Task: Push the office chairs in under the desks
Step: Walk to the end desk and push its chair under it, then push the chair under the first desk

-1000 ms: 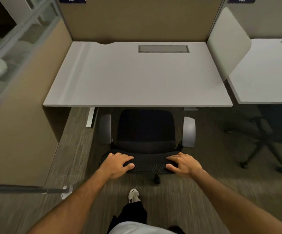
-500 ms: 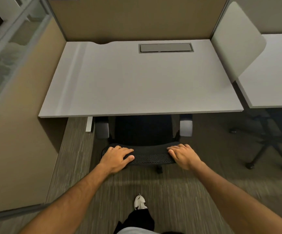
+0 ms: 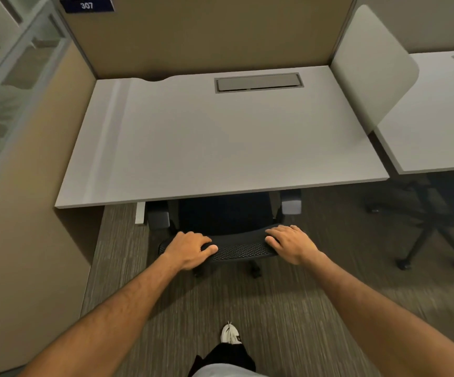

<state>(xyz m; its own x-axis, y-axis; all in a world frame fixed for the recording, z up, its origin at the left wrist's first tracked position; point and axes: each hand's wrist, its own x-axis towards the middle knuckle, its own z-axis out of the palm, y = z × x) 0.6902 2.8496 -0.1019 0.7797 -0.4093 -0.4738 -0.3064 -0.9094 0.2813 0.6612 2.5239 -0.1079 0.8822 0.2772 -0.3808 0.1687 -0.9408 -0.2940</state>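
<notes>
A black mesh office chair (image 3: 240, 250) stands at the front edge of the white desk (image 3: 220, 148). Its seat and grey armrests (image 3: 291, 204) are mostly hidden under the desktop; only the top of the backrest and the armrest ends show. My left hand (image 3: 189, 250) grips the left end of the backrest top, thumb wrapped over the rear face. My right hand (image 3: 291, 244) holds the right end, fingers curled over the top edge.
A tan partition (image 3: 207, 36) backs the desk, with a low tan wall (image 3: 30, 240) on the left. A second white desk (image 3: 437, 118) stands to the right behind a white divider (image 3: 370, 66), with another dark chair (image 3: 437, 213) under it. Carpet lies around my shoe (image 3: 230, 333).
The chair has rolled forward under the desk, both hands staying on the backrest. The seat and armrests, open to view a second ago, are now mostly covered by the desktop.
</notes>
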